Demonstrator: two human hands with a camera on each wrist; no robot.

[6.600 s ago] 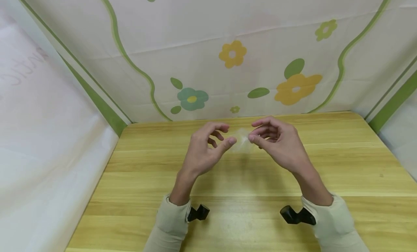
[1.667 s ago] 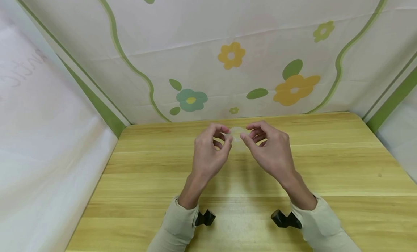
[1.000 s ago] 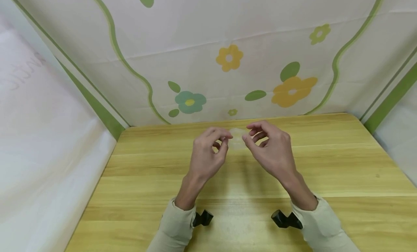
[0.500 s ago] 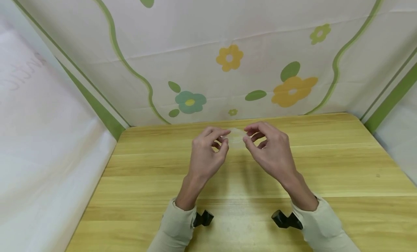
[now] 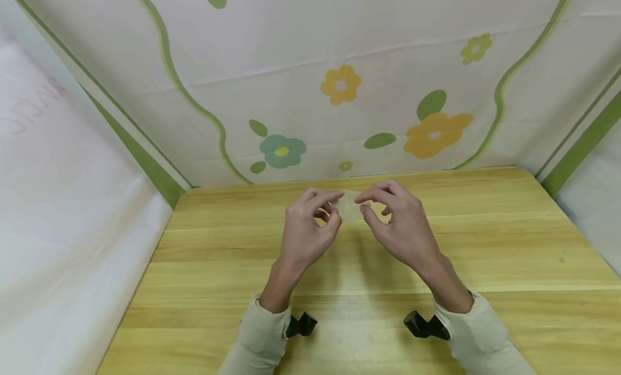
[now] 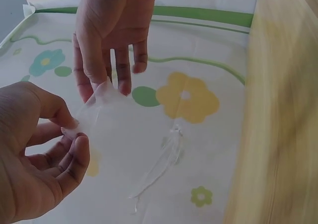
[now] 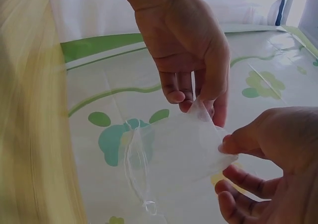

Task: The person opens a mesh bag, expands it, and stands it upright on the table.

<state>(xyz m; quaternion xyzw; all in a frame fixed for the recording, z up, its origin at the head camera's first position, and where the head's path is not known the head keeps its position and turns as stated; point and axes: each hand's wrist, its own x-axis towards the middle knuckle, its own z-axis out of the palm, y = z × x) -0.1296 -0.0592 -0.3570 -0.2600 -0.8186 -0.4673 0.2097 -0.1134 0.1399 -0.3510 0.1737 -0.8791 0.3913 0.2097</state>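
A thin, see-through plastic bag (image 5: 347, 207) hangs between both hands above the table's far part; its outline is faint in the head view. My left hand (image 5: 310, 224) pinches one side of it between thumb and curled fingers. From the other side, my right hand (image 5: 405, 224) pinches its edge with thumb and forefinger. The right wrist view shows the film (image 7: 184, 144) drawn to a peak at the left hand (image 7: 191, 45), with a loose, creased edge hanging away from the fingers. In the left wrist view that crumpled edge (image 6: 161, 167) dangles free.
The wooden table (image 5: 218, 289) spreads below both forearms. A white cloth wall (image 5: 291, 51) with printed flowers rises at the table's back edge, and another white sheet (image 5: 63, 213) hangs at the left. Black wrist mounts (image 5: 427, 325) stick inward from the sleeves.
The hands have come nearer each other since the earliest frame. In the last half second my right forefinger has shifted left across the film, while the left hand stays almost still.
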